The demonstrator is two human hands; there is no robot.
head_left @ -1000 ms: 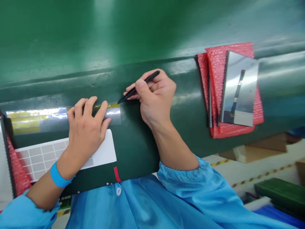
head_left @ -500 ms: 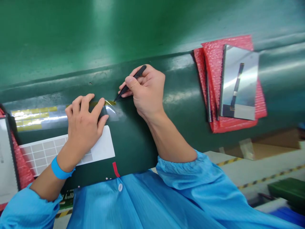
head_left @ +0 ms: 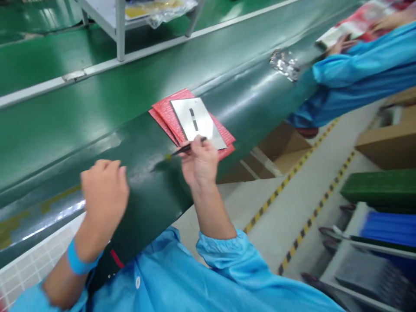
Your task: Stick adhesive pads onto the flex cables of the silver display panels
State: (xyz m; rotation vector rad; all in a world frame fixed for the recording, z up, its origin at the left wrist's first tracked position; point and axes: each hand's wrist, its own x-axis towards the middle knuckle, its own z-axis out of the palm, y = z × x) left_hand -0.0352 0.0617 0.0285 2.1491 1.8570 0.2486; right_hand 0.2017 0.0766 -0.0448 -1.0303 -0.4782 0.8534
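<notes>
My right hand is closed on dark tweezers, their tip pointing left. A small yellow tape piece is at that tip, above the green work surface. Just beyond the hand lies a flat silvery panel with a dark strip on its face, resting on red bubble bags. My left hand, with a blue wristband, is raised at the left, its fingers bent and blurred; their tips are hidden. Beside it are a transparent sheet with yellow tape strips and a white gridded sheet.
A co-worker's blue sleeve and hands are at the upper right, near a crumpled shiny bag. A white rack stands at the back. Cardboard boxes and a trolley are on the right.
The view has swung right. My right hand has moved from the tape sheet towards the panel, lifting the yellow piece away with the tweezers. My left hand has come up off the sheets, fingers drawn in.
</notes>
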